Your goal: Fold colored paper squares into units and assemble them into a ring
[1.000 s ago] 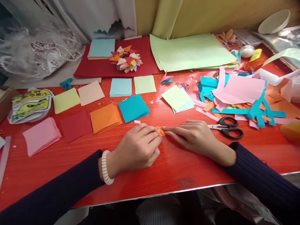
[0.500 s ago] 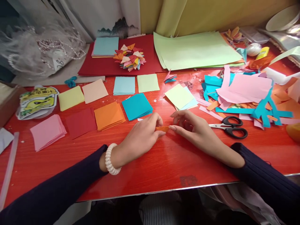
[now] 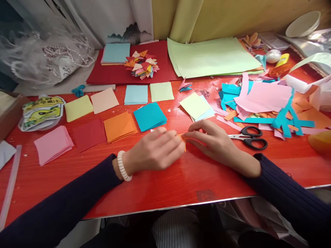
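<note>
Over the near half of the red desk (image 3: 155, 193), the left hand (image 3: 157, 150), slightly blurred, holds a small orange paper (image 3: 184, 144); the right hand (image 3: 217, 143) touches its edge, grip unclear. Beyond lie scissors (image 3: 249, 137) and paper stacks (image 3: 150, 117), then a paper ring (image 3: 148, 67) before hanging cloth (image 3: 186, 20).

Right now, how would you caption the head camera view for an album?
Two hands work a small orange paper beside black-handled scissors.

Orange paper (image 3: 183, 138) partly behind left fingers (image 3: 171, 144)
</note>
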{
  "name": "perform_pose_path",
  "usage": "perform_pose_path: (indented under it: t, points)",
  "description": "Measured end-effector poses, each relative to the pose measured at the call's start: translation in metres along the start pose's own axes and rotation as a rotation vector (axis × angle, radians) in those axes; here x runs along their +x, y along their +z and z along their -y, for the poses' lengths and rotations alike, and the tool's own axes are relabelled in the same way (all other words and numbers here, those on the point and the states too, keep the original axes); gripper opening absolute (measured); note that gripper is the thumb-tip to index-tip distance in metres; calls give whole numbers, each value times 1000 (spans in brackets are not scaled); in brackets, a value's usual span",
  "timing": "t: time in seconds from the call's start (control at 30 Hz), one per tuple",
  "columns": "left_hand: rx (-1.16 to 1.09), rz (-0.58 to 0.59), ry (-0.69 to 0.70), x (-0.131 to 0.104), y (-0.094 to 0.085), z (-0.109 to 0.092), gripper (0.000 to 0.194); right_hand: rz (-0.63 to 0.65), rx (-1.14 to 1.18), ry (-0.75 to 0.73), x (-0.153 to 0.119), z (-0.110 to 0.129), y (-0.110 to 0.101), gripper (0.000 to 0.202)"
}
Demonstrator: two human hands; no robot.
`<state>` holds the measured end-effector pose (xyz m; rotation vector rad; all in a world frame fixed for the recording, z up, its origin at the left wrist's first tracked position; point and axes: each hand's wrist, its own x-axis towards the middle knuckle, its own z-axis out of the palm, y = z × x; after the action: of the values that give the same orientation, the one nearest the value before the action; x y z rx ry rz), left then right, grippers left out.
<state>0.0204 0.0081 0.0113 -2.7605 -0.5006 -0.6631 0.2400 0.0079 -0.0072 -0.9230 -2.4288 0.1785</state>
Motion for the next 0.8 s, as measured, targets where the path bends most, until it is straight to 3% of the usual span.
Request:
perform_pose_path:
  t: [0.03, 0.1, 0.27, 0.33, 0.5, 0.63, 0.8]
  points:
    - [61, 23, 99, -3, 1, 0, 13, 32, -43, -43, -2, -3, -1, 22]
    - [111, 58, 169, -6, 3, 0, 13, 76, -69, -110, -3, -7, -3, 26]
    - [33, 104, 109, -6, 4, -2, 17, 159, -59, -136, -4, -6, -4, 29]
    - [-46, 140, 16, -6, 4, -2, 19, 201, -55, -108, -3, -5, -3, 30]
    - [-420, 189, -374, -5, 14, -2, 20, 286, 57, 32, -1, -2, -5, 30]
    - [-551, 176, -498, 1, 20, 0, 16, 272, 185, 182, 1, 2, -6, 28]
    - [-575, 216, -613, 7, 19, 2, 9, 124, 237, 235, 0, 2, -1, 27]
